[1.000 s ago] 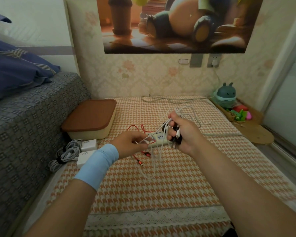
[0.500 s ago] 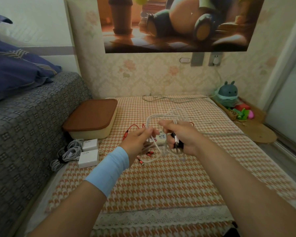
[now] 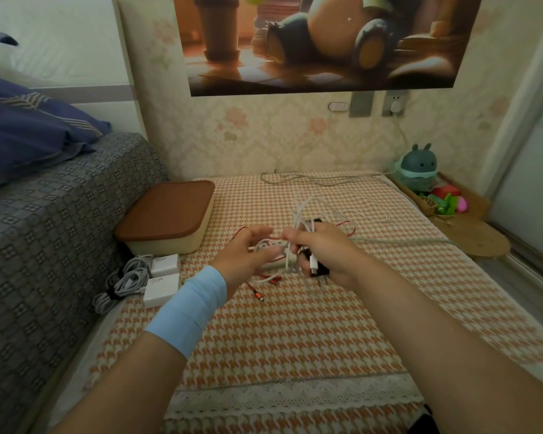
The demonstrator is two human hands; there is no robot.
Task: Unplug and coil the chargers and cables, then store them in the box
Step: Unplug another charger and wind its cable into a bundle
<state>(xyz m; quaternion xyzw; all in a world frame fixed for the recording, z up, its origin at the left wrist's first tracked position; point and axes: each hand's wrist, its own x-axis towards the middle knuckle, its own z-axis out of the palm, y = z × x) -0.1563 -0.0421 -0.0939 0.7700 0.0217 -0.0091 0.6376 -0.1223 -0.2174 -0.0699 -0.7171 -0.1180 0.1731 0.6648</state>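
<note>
Head view: both hands meet over a houndstooth-covered surface (image 3: 295,324). The right hand (image 3: 329,255) has its fingers clamped on a black charger (image 3: 318,270), whose prongs stick out below the fist. Its thumb and forefinger pinch loops of white cable (image 3: 301,214) that rise above the knuckles. The left hand (image 3: 245,255), with a blue wristband (image 3: 188,311), is just beside it. Its fingers are spread apart and fairly straight, and the loose end of the white cable lies across them; motion blur hides any pinch.

Under the hands a white power strip (image 3: 275,264) lies on the surface, with a red cable (image 3: 257,285) trailing out toward the camera. A grey cord (image 3: 405,241) runs off to the right.

The box (image 3: 166,220), cream with its brown lid on, sits at the left edge of the surface, well apart from the hands. Just in front of it lie two white chargers (image 3: 163,278), side by side, touching a bundle of coiled grey cables (image 3: 123,283).

At the far right corner stands a teal toy (image 3: 419,167); on the wall above it a white plug sits in a socket (image 3: 395,104).
</note>
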